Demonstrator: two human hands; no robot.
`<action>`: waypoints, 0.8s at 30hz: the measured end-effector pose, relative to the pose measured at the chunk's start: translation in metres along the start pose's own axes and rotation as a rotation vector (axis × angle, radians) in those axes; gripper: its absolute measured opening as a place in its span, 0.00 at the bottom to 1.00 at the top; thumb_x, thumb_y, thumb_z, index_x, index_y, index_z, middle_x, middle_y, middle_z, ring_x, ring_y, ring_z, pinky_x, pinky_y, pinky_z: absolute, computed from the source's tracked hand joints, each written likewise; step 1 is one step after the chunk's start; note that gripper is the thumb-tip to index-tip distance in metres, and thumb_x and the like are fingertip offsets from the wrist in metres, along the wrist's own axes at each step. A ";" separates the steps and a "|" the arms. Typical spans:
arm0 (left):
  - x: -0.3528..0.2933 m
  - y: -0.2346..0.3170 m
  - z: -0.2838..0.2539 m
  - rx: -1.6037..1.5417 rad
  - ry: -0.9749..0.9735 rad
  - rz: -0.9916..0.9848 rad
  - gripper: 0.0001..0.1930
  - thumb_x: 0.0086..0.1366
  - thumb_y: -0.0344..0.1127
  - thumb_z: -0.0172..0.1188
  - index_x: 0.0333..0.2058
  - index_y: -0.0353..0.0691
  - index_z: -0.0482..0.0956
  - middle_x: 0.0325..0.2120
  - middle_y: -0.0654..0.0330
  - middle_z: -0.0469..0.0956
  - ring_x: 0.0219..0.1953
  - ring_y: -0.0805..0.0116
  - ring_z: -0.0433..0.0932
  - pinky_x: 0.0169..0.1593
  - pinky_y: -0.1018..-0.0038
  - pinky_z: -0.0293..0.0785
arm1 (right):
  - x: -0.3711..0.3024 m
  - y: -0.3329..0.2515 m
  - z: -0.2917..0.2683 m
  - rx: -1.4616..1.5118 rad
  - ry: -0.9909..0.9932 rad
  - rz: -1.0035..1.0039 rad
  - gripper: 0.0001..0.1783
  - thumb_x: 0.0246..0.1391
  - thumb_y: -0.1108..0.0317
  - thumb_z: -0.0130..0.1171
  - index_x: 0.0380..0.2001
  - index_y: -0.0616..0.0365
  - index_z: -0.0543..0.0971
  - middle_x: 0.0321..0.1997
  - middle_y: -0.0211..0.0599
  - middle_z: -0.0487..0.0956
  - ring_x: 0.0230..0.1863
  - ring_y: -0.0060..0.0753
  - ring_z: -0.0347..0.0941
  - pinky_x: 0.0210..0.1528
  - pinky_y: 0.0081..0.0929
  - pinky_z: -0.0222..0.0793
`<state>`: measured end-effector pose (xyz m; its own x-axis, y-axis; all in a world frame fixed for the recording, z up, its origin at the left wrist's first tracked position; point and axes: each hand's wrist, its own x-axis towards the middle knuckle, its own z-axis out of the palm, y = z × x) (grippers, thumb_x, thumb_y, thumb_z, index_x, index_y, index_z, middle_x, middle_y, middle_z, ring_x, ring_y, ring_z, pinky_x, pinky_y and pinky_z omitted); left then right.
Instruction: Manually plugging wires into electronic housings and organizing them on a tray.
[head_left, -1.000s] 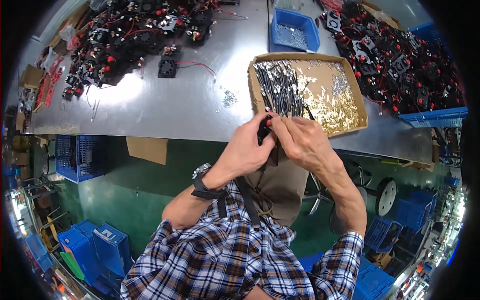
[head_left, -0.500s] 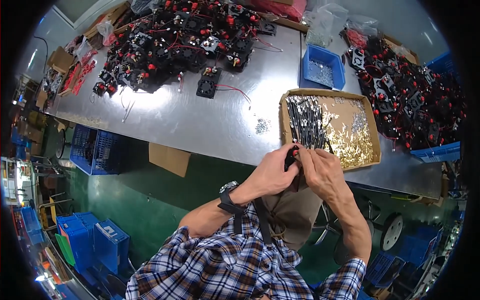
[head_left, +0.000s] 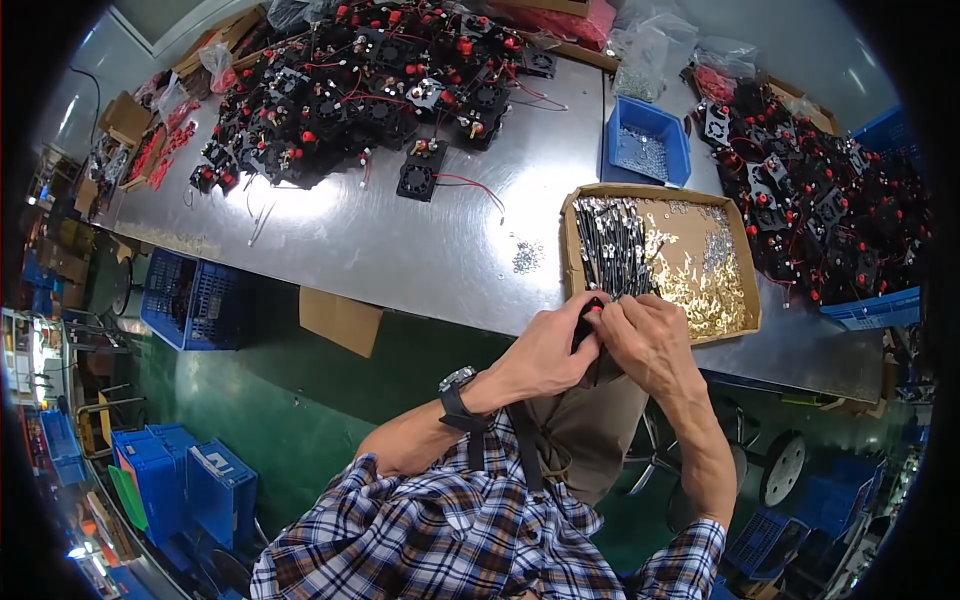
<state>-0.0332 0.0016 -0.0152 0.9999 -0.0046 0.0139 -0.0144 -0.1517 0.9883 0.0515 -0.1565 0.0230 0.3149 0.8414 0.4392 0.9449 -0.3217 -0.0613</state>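
Just past the near edge of the metal table, my left hand (head_left: 550, 352) is closed around a small black part (head_left: 583, 325) with a bit of red on it. Most of that part is hidden by the fingers. Against its right side, my right hand (head_left: 650, 345) has its thumb and fingers pinched at the red piece; whether it grips that or something smaller does not show. Right behind both hands lies a shallow cardboard tray (head_left: 750, 290). Black cables with ring ends (head_left: 610, 240) fill its left side, and gold-coloured terminals (head_left: 700, 295) lie at the right.
A blue bin (head_left: 678, 150) of small metal pieces stands behind the tray. Black fan units with red knobs (head_left: 370, 90) are heaped at the back left, more (head_left: 820, 200) at the right. One fan unit (head_left: 415, 180) lies apart. Loose nuts or washers (head_left: 527, 257) lie left of the tray.
Both hands stay together at the black part, with only small shifts of the fingers. The view has moved slightly.
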 end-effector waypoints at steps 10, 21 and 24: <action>-0.002 0.003 0.000 -0.018 -0.008 0.075 0.23 0.67 0.28 0.55 0.61 0.33 0.67 0.32 0.50 0.82 0.29 0.66 0.81 0.35 0.70 0.76 | -0.007 -0.001 0.014 0.051 0.138 -0.008 0.14 0.53 0.67 0.67 0.24 0.56 0.71 0.20 0.32 0.68 0.20 0.33 0.69 0.23 0.30 0.66; -0.002 -0.008 0.004 -0.115 -0.020 0.012 0.23 0.66 0.26 0.53 0.60 0.32 0.68 0.34 0.53 0.82 0.30 0.69 0.81 0.36 0.73 0.77 | -0.011 0.002 0.016 0.148 0.104 0.105 0.14 0.55 0.67 0.67 0.21 0.54 0.73 0.17 0.32 0.70 0.17 0.34 0.71 0.20 0.31 0.66; 0.000 0.010 0.000 -0.420 -0.091 -0.208 0.21 0.68 0.25 0.50 0.59 0.31 0.68 0.32 0.54 0.80 0.26 0.67 0.83 0.29 0.71 0.82 | -0.018 -0.003 0.006 0.281 0.074 0.332 0.09 0.57 0.69 0.66 0.26 0.59 0.79 0.18 0.35 0.75 0.19 0.36 0.74 0.22 0.30 0.68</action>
<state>-0.0330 0.0005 -0.0055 0.9769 -0.1058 -0.1856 0.2070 0.2542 0.9447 0.0433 -0.1683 0.0102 0.6078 0.6758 0.4169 0.7845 -0.4298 -0.4471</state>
